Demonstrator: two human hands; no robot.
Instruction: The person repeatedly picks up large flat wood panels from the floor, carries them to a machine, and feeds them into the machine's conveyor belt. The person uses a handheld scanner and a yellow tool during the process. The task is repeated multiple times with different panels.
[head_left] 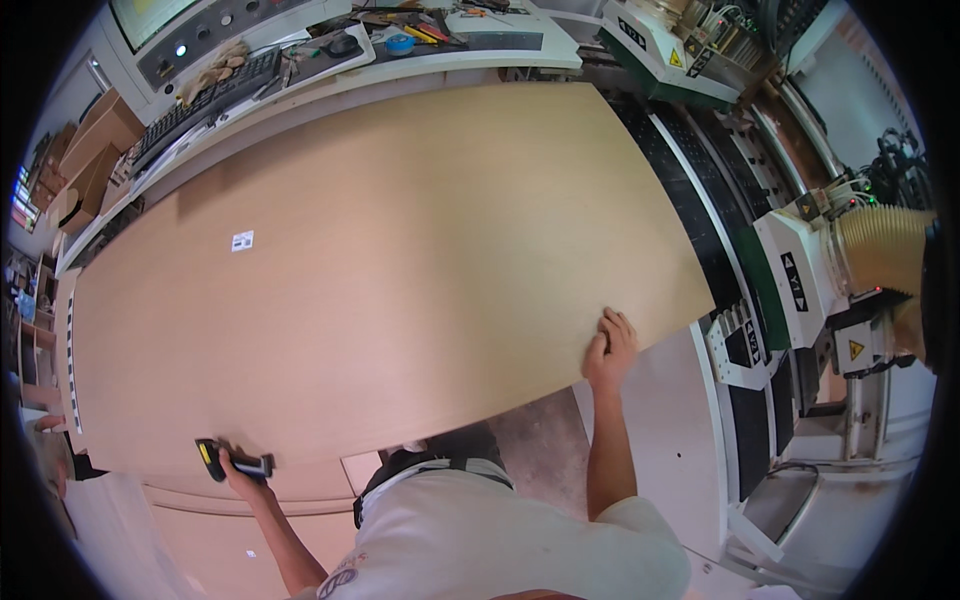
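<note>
Pale shirt cloth (500, 535) sits closest to the lens in the head view I have on my screen. Beyond it I see a wide tan board (400, 250) stretching across the middle, a small white label (242, 240) on its left part. On the left, the left hand (243, 480) is wrapped around a black-and-yellow handheld scanner (210, 460) at the board's near edge. The right hand (612, 350) rests on the board near its right end, fingers bent; I can't tell whether it grips. White-cased machinery (793, 280) stands to the right.
</note>
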